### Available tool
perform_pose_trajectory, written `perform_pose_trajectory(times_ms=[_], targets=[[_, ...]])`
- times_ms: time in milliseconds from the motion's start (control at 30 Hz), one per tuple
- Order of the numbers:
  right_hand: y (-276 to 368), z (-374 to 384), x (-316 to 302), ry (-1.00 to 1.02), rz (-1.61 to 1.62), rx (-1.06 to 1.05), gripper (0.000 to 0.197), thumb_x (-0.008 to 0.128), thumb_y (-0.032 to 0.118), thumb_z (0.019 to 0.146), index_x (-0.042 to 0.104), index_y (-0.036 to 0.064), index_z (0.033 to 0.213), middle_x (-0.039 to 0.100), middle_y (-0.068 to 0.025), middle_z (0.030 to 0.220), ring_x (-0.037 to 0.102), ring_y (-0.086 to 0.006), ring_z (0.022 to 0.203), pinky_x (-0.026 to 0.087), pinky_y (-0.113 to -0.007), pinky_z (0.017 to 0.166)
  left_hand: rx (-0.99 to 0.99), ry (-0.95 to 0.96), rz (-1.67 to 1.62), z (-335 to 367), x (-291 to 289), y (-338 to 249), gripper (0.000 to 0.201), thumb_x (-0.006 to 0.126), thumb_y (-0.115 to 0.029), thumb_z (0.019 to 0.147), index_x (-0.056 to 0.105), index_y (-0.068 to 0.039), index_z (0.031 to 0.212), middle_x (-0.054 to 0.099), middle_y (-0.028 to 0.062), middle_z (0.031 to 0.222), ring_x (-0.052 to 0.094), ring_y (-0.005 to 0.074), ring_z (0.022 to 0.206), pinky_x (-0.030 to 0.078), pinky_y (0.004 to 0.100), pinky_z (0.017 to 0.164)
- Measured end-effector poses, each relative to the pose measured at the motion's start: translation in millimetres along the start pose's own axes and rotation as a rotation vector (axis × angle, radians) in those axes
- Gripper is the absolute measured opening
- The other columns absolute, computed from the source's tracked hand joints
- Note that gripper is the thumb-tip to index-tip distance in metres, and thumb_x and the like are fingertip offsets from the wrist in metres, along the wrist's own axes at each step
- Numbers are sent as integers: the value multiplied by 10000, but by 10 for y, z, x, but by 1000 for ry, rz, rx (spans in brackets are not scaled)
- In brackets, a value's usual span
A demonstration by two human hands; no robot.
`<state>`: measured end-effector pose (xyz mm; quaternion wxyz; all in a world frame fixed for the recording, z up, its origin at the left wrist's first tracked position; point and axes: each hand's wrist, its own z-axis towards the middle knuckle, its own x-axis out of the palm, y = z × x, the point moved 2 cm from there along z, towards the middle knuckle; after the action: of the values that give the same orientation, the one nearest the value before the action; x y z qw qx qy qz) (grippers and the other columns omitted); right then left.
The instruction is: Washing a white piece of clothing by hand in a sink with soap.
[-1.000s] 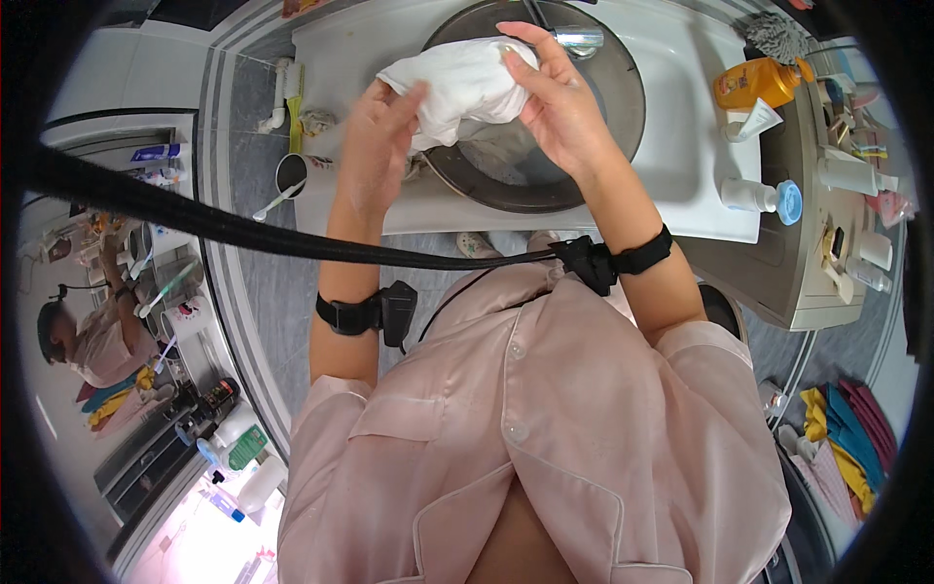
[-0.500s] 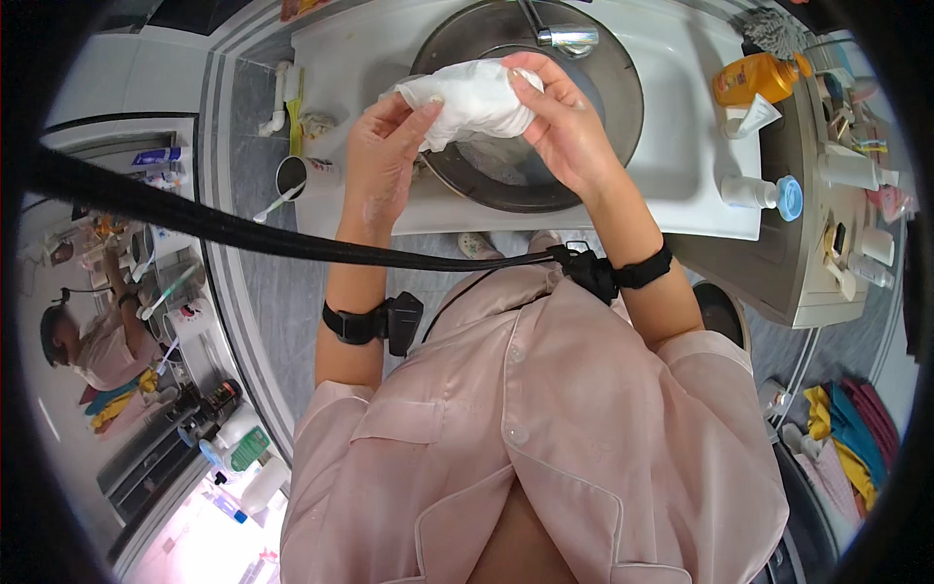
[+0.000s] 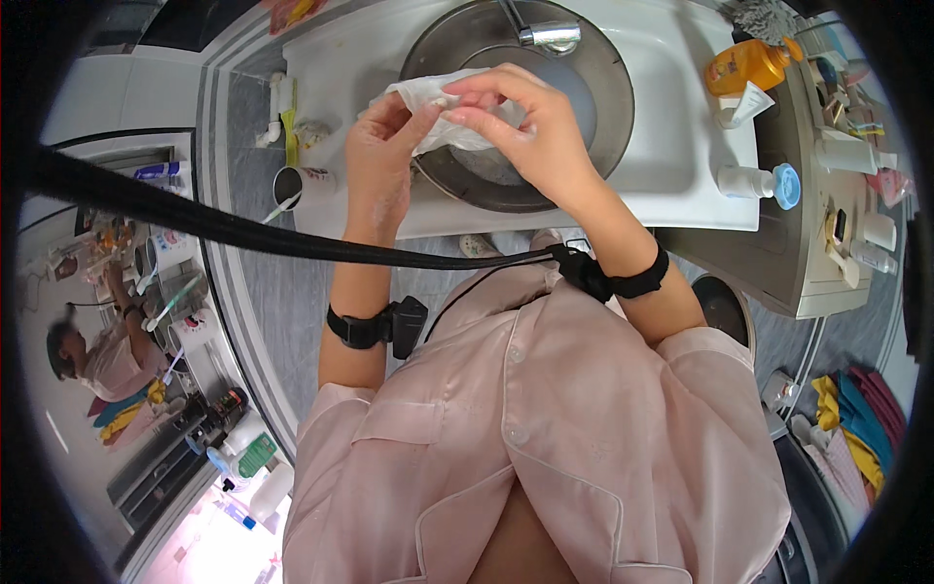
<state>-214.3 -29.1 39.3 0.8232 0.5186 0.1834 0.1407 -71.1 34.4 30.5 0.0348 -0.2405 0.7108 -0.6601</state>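
Both hands hold a crumpled white cloth (image 3: 428, 107) over a round metal sink basin (image 3: 603, 117). My left hand (image 3: 379, 156) grips the cloth from below and from the left. My right hand (image 3: 530, 131) pinches its top edge with the fingertips. A chrome tap (image 3: 547, 36) juts out over the basin at the far side. Each wrist wears a black band, and a black cable runs across from the left edge to the right wrist.
The white countertop (image 3: 681, 146) carries an orange bottle (image 3: 744, 66) and a white bottle with a blue cap (image 3: 759, 182) to the right. A cup with a toothbrush (image 3: 292, 185) stands left. A mirror (image 3: 117, 321) at left reflects a person. Coloured cloths (image 3: 856, 419) lie lower right.
The cloth has been gathered smaller and lowered toward the basin. Both hands have closed in on it, the right hand now pinching its top.
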Motion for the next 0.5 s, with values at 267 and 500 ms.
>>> perform_pose_trajectory(times_ms=[267,500], targets=[[-57,4,22,64,129,131,182,690,140,735,644,37,879,629,-43,753,563,-97,680,452,-231,637,95,-29,163,-40,46,-23,224,659,-48,760,596,17,965,620,54,898,570,102,820,440,225,734],[-258,-3,17,46,498,437,184,644,141,786,654,-12,887,646,-42,783,563,-95,675,456,-219,625,58,-12,227,-32,45,-6,248,668,-43,751,587,23,976,615,62,916,570,106,829,443,221,742]])
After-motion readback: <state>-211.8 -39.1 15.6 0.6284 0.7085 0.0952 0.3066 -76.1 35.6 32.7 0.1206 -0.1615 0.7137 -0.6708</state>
